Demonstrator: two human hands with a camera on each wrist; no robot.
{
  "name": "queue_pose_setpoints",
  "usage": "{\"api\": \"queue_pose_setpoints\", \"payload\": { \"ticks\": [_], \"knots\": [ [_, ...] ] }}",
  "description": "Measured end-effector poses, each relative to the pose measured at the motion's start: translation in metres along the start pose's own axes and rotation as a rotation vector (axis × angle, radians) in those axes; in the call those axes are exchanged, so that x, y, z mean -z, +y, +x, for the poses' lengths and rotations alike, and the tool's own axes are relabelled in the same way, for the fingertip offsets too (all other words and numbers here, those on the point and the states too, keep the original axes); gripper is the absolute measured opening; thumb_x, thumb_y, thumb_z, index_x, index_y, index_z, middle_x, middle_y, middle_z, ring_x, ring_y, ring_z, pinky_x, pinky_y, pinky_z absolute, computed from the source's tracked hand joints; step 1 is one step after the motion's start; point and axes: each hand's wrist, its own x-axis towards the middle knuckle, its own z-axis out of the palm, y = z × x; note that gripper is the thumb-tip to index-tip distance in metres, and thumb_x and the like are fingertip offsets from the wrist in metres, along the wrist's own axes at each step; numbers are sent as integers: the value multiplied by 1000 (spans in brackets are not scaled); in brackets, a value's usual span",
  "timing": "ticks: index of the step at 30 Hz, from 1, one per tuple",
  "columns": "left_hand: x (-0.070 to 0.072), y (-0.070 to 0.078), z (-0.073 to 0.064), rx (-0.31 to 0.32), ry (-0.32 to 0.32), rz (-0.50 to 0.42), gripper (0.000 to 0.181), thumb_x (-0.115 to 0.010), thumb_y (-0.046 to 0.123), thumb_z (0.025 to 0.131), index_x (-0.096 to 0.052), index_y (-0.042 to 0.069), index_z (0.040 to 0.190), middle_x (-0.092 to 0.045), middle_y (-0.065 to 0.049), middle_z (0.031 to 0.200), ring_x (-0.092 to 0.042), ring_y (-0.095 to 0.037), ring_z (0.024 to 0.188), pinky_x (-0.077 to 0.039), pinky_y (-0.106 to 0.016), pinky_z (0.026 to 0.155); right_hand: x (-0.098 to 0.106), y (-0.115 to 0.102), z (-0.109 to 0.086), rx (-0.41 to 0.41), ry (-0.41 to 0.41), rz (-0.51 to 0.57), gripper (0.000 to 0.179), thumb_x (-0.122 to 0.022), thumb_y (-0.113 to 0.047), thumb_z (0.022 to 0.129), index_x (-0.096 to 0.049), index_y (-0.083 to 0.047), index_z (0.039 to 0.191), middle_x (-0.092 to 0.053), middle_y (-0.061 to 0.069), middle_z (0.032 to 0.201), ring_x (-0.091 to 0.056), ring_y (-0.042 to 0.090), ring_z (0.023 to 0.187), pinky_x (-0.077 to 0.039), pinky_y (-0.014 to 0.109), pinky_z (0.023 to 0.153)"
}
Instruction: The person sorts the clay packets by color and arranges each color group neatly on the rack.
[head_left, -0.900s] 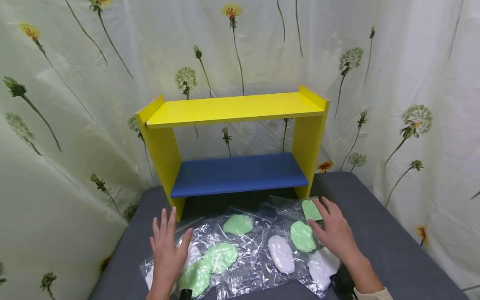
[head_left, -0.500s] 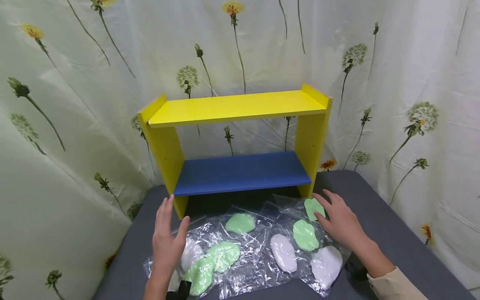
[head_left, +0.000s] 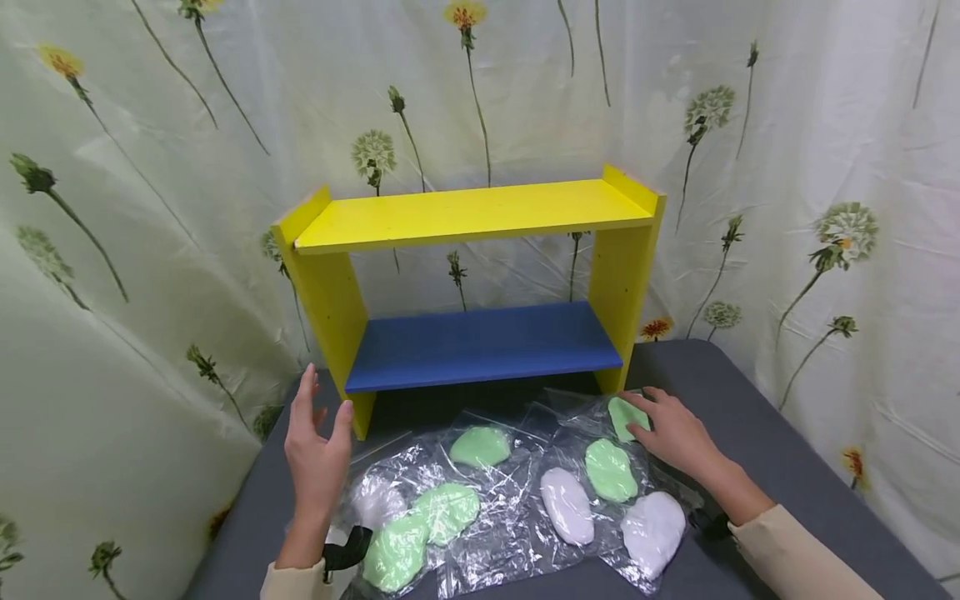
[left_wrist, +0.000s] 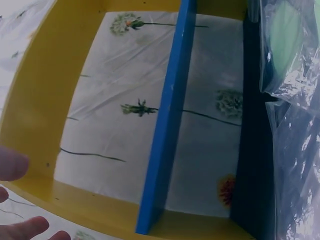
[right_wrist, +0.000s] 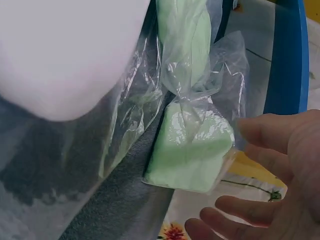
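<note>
Several clear plastic bags lie overlapping on the dark table, holding flattened, dough-like lumps in green and white. My right hand hovers at the farthest right green lump, fingers relaxed and spread. In the right wrist view, that green lump sits in its bag beside the thumb, with the other fingers below and nothing held. At the left, my left hand is raised with fingers up and thumb apart, in front of the shelf's left side. Its fingertips show at the left wrist view's lower left corner.
Behind the bags stands a small shelf unit with a yellow top board, yellow sides and a blue lower board. A curtain printed with dandelions hangs behind and at both sides. White lumps lie nearest the right forearm.
My left hand has moved up and left, turning its palm inward, uncovering more of the left bags. My right hand has shifted slightly right and stays by the far green lump.
</note>
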Motion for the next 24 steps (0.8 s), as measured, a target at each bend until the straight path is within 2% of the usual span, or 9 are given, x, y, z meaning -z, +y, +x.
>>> {"api": "queue_pose_setpoints", "payload": {
  "ticks": [3, 4, 7, 10, 13, 15, 18, 22, 24],
  "knots": [
    [0, 5, 6, 36, 23, -35, 69, -63, 4, 84, -33, 26, 142, -40, 1, 138, -40, -25, 122, -40, -43, 92, -2, 3, 3, -36, -16, 61, 51, -67, -28, 82, -52, -23, 130, -44, 27, 126, -49, 46, 103, -47, 54, 62],
    [-1, 6, 7, 58, 23, -45, 69, -63, 4, 84, -33, 27, 142, -41, 0, 137, -40, -26, 121, -40, -41, 93, -3, 5, 3, -48, -18, 85, 50, -67, -28, 82, -53, -22, 130, -46, 26, 126, -48, 45, 104, -47, 54, 65],
    [-3, -4, 10, 106, 14, -70, 67, -62, 7, 86, -32, 30, 141, -42, -1, 136, -42, -23, 120, -42, -32, 93, -7, 10, 4, -58, -14, 177, 47, -68, -24, 82, -56, -20, 127, -52, 19, 122, -50, 40, 105, -45, 54, 73],
    [-4, -14, 12, 133, -7, -121, 67, -62, 8, 86, -32, 31, 141, -43, -5, 134, -43, -23, 119, -42, -22, 91, -12, 15, 5, -64, -13, 240, 45, -69, -22, 81, -58, -18, 125, -56, 12, 120, -54, 34, 100, -47, 48, 72],
    [-5, -22, 14, 151, -18, -176, 66, -61, 8, 86, -32, 31, 141, -44, -9, 133, -43, -26, 119, -43, -32, 91, -17, 18, 6, -132, -20, 301, 44, -70, -21, 80, -56, -12, 121, -57, 13, 117, -58, 31, 92, -49, 40, 64],
    [-6, -26, 16, 160, -12, -202, 65, -61, 8, 86, -33, 30, 141, -45, -11, 132, -44, -29, 118, -42, -42, 91, -19, 22, 7, -192, -35, 360, 47, -71, -21, 79, -50, -7, 119, -55, 17, 116, -58, 31, 91, -50, 37, 63],
    [-10, -31, 21, 178, 9, -222, 64, -62, 8, 86, -35, 31, 139, -47, -11, 130, -45, -30, 117, -40, -48, 91, -22, 28, 10, -276, -54, 451, 56, -71, -22, 78, -41, -2, 120, -55, 21, 112, -59, 31, 91, -51, 37, 64],
    [-16, -41, 28, 208, 25, -265, 62, -62, 7, 86, -38, 30, 138, -48, -11, 128, -45, -30, 117, -39, -49, 92, -25, 34, 13, -321, -73, 497, 65, -72, -23, 78, -37, 1, 127, -60, 18, 100, -61, 26, 82, -51, 36, 62],
    [-19, -49, 30, 221, 27, -272, 61, -62, 8, 85, -39, 29, 137, -49, -10, 127, -45, -27, 116, -38, -50, 92, -26, 36, 14, -309, -81, 501, 65, -72, -23, 79, -38, 2, 128, -62, 16, 95, -61, 22, 76, -50, 35, 60]
  ]
}}
